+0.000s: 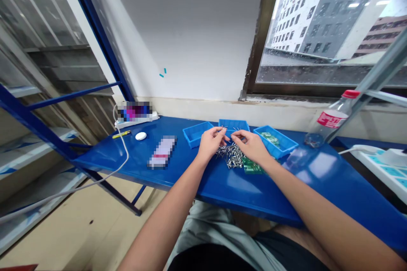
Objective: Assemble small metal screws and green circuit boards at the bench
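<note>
My left hand (210, 142) and my right hand (251, 145) meet above a pile of small silver cylindrical parts with wire legs (231, 155) on the blue table (318, 178). Both hands have their fingertips pinched together around something small between them, too small to name. A green circuit board (252, 166) lies on the table just under my right hand, beside the pile. Behind the hands stand three shallow blue trays: a left one (196, 133), a middle one (234, 126) and a right one (276, 140) holding green boards.
A clear plastic bottle with a red cap (330, 120) leans at the back right. A power strip (137, 119) with a white cable, a yellow pen (121, 134), a white oval object (140, 136) and a flat box (162, 152) lie at the left. Blue shelving stands left.
</note>
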Tool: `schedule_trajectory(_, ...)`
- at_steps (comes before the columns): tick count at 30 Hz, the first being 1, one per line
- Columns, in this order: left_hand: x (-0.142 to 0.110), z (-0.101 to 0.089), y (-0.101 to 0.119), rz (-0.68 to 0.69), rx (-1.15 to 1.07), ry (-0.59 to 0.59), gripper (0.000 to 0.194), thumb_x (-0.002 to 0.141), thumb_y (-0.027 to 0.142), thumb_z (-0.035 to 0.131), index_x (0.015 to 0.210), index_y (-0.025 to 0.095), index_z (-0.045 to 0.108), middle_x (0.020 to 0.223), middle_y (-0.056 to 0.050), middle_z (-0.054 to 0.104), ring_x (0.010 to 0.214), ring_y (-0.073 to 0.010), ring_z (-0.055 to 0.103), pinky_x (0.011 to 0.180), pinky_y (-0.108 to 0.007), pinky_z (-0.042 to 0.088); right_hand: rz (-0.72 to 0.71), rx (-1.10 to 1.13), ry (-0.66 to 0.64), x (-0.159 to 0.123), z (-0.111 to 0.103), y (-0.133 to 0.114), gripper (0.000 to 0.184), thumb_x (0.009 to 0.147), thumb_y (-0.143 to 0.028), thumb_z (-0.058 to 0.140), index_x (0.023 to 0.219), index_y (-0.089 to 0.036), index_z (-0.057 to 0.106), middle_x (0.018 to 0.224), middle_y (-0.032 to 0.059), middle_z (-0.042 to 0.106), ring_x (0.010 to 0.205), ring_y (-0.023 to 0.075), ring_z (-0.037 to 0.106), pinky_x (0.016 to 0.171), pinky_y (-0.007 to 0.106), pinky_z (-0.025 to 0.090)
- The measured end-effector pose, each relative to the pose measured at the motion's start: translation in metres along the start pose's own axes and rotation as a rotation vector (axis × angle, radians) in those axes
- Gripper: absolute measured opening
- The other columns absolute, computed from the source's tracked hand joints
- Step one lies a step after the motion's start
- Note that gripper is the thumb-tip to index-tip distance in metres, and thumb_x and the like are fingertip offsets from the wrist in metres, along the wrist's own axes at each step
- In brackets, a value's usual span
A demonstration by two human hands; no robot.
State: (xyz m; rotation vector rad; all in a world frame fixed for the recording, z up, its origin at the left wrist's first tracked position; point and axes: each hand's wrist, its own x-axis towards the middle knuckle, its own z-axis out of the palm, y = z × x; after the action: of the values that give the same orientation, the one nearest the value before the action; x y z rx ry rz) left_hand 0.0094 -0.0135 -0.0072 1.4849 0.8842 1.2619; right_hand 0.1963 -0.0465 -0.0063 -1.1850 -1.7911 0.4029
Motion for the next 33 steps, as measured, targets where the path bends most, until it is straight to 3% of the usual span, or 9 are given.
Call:
schedule_trajectory(5,-0.0002,0.0024,-0.0016,0.011,-0.068,-0.018,0.029,0.089,0.034,0.069,0.108,0.012,0.074,0.106,-0.015,0.080,0.091,-0.0227,0.078,0.082,-0.034,0.063,0.007,-0.003,0.034,0.0002,-0.0006,0.0008,0.025,0.095,-0.041,0.061,0.101,-0.022,0.077,0.097,0.0058,0.079,0.081,0.0210,0.071,0.073,0.034,0.055)
schedule_trajectory(11,-0.0023,0.0055,0.0003,-0.003,-0.093,-0.021,0.034,0.092,0.032,0.065,0.117,0.011,0.074,0.117,-0.017,0.077,0.108,-0.0267,0.076,0.095,-0.042,0.062,0.020,-0.017,0.049,0.0005,-0.0018,0.0009,0.029,0.095,-0.044,0.059,0.100,-0.022,0.077,0.096,0.0066,0.079,0.076,0.0212,0.070,0.070,0.034,0.055)
schedule_trajectory(17,-0.0027,0.0036,0.0006,0.058,-0.014,-0.026,0.036,0.087,0.037,0.074,0.116,0.015,0.075,0.114,-0.015,0.079,0.106,-0.0266,0.076,0.093,-0.041,0.063,0.028,-0.007,0.052,0.0005,-0.0024,0.0005,0.027,0.095,-0.043,0.060,0.099,-0.021,0.076,0.096,0.0065,0.079,0.078,0.0212,0.070,0.073,0.034,0.055)
schedule_trajectory(25,0.0009,-0.0004,-0.0032,0.128,-0.013,0.020,0.024,0.086,0.029,0.074,0.103,0.014,0.069,0.100,-0.013,0.079,0.093,-0.0218,0.077,0.089,-0.038,0.062,0.024,-0.013,0.051,0.0007,-0.0023,0.0022,0.027,0.095,-0.043,0.060,0.098,-0.022,0.076,0.095,0.0066,0.079,0.078,0.0218,0.070,0.072,0.034,0.055)
schedule_trajectory(30,0.0021,0.0036,-0.0048,0.094,-0.112,0.059,0.048,0.082,0.025,0.079,0.123,0.016,0.055,0.091,-0.007,0.077,0.084,-0.0197,0.077,0.083,-0.035,0.062,0.030,-0.011,0.052,0.0003,-0.0024,0.0016,0.026,0.094,-0.043,0.061,0.098,-0.022,0.076,0.094,0.0063,0.079,0.079,0.0218,0.071,0.073,0.034,0.056)
schedule_trajectory(33,0.0020,0.0038,-0.0038,0.073,-0.090,0.074,0.051,0.081,0.027,0.081,0.123,0.016,0.053,0.088,-0.005,0.076,0.080,-0.0190,0.076,0.079,-0.033,0.061,0.030,-0.008,0.064,0.0005,-0.0027,0.0006,0.027,0.095,-0.044,0.060,0.098,-0.022,0.075,0.096,0.0069,0.078,0.079,0.0222,0.071,0.073,0.035,0.056)
